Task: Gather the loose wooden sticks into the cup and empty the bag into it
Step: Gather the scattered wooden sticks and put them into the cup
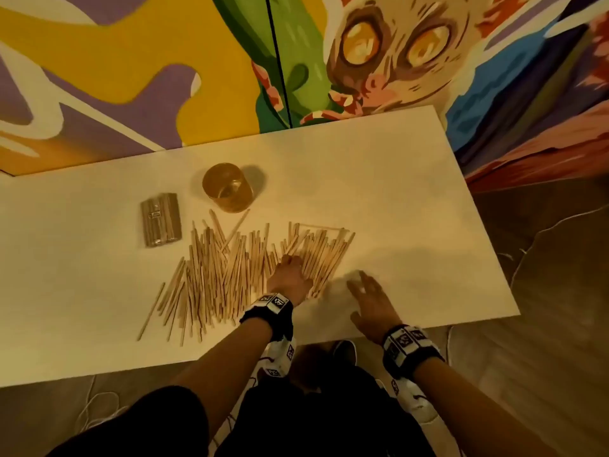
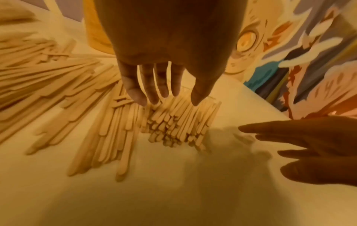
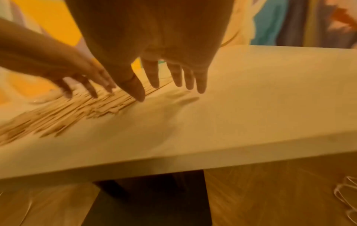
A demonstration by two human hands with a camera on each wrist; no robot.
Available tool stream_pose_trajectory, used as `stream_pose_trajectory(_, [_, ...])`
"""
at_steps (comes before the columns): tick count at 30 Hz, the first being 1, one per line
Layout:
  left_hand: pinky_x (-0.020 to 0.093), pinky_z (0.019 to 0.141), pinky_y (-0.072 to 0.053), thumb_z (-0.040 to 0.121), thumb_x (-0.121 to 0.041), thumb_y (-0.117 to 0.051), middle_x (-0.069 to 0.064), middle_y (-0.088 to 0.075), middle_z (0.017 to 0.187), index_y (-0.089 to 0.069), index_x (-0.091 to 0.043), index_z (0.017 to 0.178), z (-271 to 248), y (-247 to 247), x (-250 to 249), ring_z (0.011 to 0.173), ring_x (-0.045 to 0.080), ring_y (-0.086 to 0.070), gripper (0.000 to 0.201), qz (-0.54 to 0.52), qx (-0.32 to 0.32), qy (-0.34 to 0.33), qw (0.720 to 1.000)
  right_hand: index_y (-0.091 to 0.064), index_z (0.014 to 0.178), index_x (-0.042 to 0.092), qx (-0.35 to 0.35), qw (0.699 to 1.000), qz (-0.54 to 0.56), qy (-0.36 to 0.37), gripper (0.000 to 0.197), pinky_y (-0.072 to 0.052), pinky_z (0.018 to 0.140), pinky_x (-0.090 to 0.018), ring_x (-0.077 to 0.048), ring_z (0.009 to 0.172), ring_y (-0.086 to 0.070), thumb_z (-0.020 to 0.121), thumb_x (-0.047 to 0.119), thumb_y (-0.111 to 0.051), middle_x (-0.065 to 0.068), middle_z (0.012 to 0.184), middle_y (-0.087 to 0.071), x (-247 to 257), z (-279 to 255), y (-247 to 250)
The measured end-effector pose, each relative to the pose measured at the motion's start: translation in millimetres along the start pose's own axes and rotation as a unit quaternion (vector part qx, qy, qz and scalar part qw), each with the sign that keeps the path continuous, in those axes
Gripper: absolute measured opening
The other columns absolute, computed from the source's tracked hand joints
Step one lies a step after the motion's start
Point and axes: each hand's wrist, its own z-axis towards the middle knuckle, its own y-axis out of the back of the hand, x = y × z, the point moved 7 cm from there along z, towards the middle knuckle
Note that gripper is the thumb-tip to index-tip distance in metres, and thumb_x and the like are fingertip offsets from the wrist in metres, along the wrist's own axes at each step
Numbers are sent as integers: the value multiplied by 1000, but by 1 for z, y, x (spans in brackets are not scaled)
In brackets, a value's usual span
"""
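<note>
My right hand [image 1: 369, 300] hovers nearest me over bare surface [image 1: 428, 225], fingers spread and loose, holding nothing, just beside the right end of the loose wooden sticks [image 1: 230, 275]. My left hand [image 1: 290, 275] lies on that end of the pile with straight fingers resting on the sticks, gripping none. The sticks fan wide across the surface, mostly lengthwise away from me, a few strays crosswise at the far edge. To gather well, I think I should sweep both hands inward, squaring the sticks into one parallel bundle before closing round it; grabbing a loose fan would likely shed some. Beyond the pile the cup [image 1: 227, 189] stands upright, seemingly empty, and the bag [image 1: 161, 219] lies left of it, still full.
</note>
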Motion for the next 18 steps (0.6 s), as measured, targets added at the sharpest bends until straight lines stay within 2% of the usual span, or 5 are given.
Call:
stream_pose_trajectory(4, [46, 94, -46, 81, -46, -60, 8, -30, 145, -27, -18, 144, 8, -3, -15, 127, 33, -39, 77, 54, -22, 34, 998, -13, 153, 19, 52, 996, -77, 19, 78, -11, 119, -51, -35, 148, 10, 86, 21, -53, -13, 160, 17, 3, 2, -12])
stream_pose_trajectory(7, [46, 102, -41, 79, -52, -63, 11, -27, 148, -19, -14, 147, 19, -7, -23, 132, 35, -34, 90, 90, -17, 42, 995, -8, 154, 21, 68, 993, -97, 28, 82, -8, 118, -52, -35, 148, 14, 87, 23, -55, -12, 159, 23, -5, 4, -16])
stream_pose_trajectory(11, [48, 98, -47, 76, -48, -72, 13, -31, 147, -17, -14, 147, 31, -8, -29, 131, 36, -41, 95, 95, -10, 36, 995, -11, 154, 23, 79, 993, -80, 35, 79, -8, 119, -51, -33, 148, 14, 88, 26, -55, -10, 159, 23, -9, 6, -14])
stream_pose_trajectory(15, [44, 87, -52, 83, -39, -68, 11, -41, 144, -22, -13, 144, 31, -8, -36, 119, 33, -55, 81, 96, 10, 29, 995, -25, 151, 24, 66, 996, -52, 35, 67, -11, 121, -49, -31, 149, 9, 90, 27, -54, -7, 161, 17, -10, 6, -8])
stream_pose_trajectory(18, [41, 86, -50, 88, -34, -60, 10, -52, 134, -29, -15, 141, 29, -8, -36, 113, 32, -58, 64, 78, 11, 24, 997, -34, 147, 23, 62, 997, -25, 31, 60, -14, 121, -46, -28, 150, 5, 91, 26, -53, -4, 162, 12, -11, 6, -3])
